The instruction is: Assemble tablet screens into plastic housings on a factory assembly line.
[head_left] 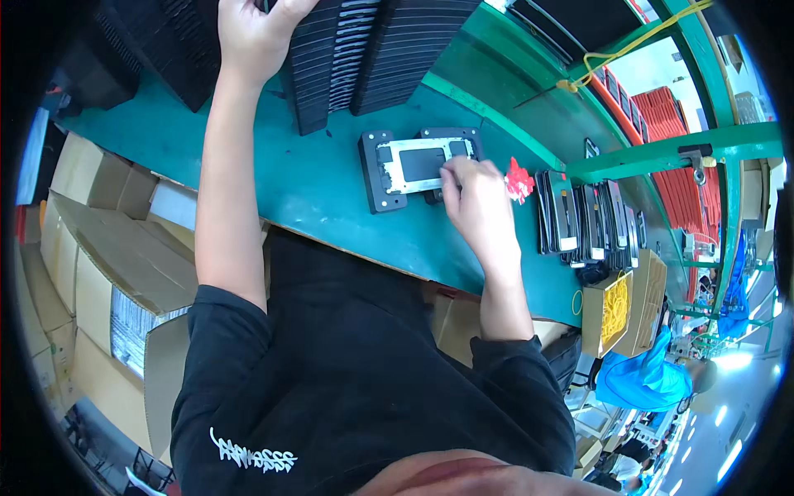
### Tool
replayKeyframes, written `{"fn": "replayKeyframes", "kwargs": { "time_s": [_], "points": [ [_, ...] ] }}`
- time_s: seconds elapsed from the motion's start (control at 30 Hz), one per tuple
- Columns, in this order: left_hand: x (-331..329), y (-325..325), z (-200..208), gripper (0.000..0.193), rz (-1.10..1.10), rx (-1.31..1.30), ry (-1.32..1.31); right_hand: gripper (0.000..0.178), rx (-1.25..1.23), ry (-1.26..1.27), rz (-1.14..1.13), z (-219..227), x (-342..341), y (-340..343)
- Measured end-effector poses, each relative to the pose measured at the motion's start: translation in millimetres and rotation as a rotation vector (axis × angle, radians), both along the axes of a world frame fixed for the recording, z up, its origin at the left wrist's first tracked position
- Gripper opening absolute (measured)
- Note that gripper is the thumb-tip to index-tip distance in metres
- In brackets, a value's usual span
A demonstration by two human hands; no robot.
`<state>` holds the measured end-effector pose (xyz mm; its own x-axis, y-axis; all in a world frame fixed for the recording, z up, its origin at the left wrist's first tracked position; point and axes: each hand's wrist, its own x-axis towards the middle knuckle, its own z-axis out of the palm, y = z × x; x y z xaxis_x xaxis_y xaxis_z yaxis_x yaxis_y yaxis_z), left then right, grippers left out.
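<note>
My right hand [482, 202] is over a black block-shaped fixture [382, 169] on the green table. Its fingers are curled and pinched together at the right end of a flat phone-sized frame [397, 169], silvery-white with a dark middle, which lies in the fixture. Whatever the fingertips hold is too small or hidden to make out. At the top edge, my left hand [252, 37] reaches up beside tall stacks of thin black trays [318, 74]. The picture's edge cuts off most of its fingers, so its grip is hidden.
Right of the fixture lie a red crumpled piece [518, 181] and a row of dark phone-like panels [571, 215]. A cardboard box of yellow bands [614, 306] stands at the table's right end. Open cartons [116, 248] are at the left. A green frame [662, 153] rises behind; a person in blue [645, 376] is beyond.
</note>
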<state>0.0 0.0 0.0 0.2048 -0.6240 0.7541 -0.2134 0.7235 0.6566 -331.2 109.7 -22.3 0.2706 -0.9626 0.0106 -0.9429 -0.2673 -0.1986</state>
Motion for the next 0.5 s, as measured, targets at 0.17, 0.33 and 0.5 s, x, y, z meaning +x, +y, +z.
{"fn": "replayKeyframes", "kwargs": {
  "time_s": [0.17, 0.33, 0.5],
  "points": [
    [0.3, -7.7, -6.0, 0.068, 0.010, -0.029, -0.056, 0.028, -0.114, -0.240, 0.006, -7.0, -30.5, 13.0],
    [-35.3, 19.9, 26.1, 0.071, 0.065, -0.069, 0.058, 0.028, -0.619, -0.040, -0.224, -30.6, -114.3, 25.6],
    [-27.9, 11.8, -11.8, 0.060, 0.009, -0.116, 0.092, 0.031, -0.638, 0.048, -0.329, -62.4, -175.3, 42.7]
  ]
}}
